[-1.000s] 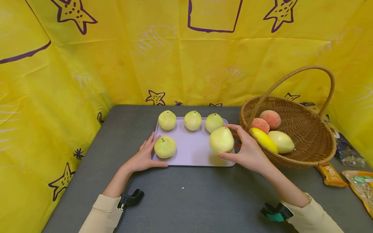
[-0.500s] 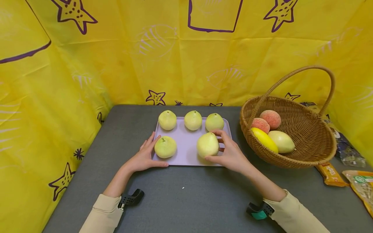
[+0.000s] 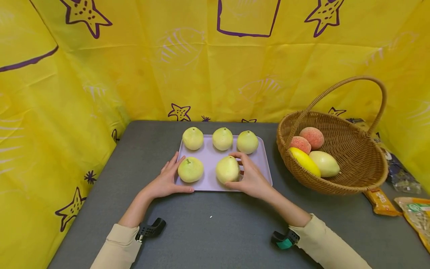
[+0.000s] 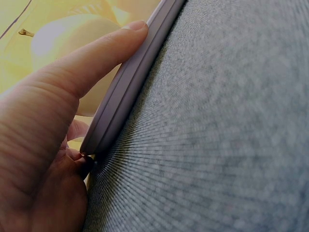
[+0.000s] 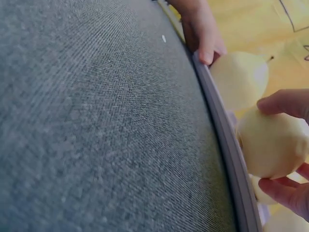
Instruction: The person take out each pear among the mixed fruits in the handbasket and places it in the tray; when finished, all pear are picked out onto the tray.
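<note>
A pale green pear [image 3: 227, 170] stands near the front middle of the lilac tray [image 3: 255, 180], and my right hand [image 3: 251, 178] holds it between thumb and fingers. In the right wrist view, the thumb lies across one side of this pear [image 5: 270, 142] with fingertips on the other. My left hand [image 3: 166, 181] rests at the tray's front left corner, thumb stretched along the front rim and fingers along the left side. Beside it sits another pear [image 3: 190, 170] with a short stem. Three more pears line the back: left [image 3: 193, 138], middle [image 3: 222, 139] and right [image 3: 247, 142].
On the right stands a tall-handled wicker basket [image 3: 356, 160] holding two peaches [image 3: 312, 137], a yellow fruit [image 3: 305, 161] and a pale oval fruit [image 3: 324, 163]. Orange [image 3: 382, 202] and clear [image 3: 416, 213] packets lie at the right edge. Yellow cloth [image 3: 208, 74] surrounds the grey table [image 3: 201, 235].
My right hand has moved left with the pear, from over the tray's right side to the front middle, lowering it. The left hand has stayed at the tray corner.
</note>
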{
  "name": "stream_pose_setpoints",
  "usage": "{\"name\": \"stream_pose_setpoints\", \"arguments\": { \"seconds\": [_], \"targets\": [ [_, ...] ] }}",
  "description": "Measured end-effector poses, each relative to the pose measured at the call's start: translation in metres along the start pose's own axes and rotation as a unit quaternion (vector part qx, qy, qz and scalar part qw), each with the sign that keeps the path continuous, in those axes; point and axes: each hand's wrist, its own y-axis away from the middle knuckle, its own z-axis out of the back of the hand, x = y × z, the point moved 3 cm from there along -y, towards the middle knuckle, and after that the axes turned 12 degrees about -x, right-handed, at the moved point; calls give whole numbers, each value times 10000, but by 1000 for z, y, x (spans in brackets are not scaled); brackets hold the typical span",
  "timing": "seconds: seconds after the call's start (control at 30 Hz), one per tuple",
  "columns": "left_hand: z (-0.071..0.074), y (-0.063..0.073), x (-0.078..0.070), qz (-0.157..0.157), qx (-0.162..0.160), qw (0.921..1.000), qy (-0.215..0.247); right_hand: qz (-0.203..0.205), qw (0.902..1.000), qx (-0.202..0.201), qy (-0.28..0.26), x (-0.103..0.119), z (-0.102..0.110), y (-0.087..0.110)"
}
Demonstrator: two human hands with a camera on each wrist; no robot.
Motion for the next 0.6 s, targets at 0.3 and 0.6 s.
{"name": "stream_pose_setpoints", "arguments": {
  "seconds": [0.3, 0.6],
  "targets": [
    [0, 0, 1, -13, -17, 10000, 9, 536, 9977, -41, 421, -1, -11, -3],
    [0, 1, 1, -8, -33, 10000, 20, 893, 9941, -37, 622, 1, -18, -4]
  ]
}}
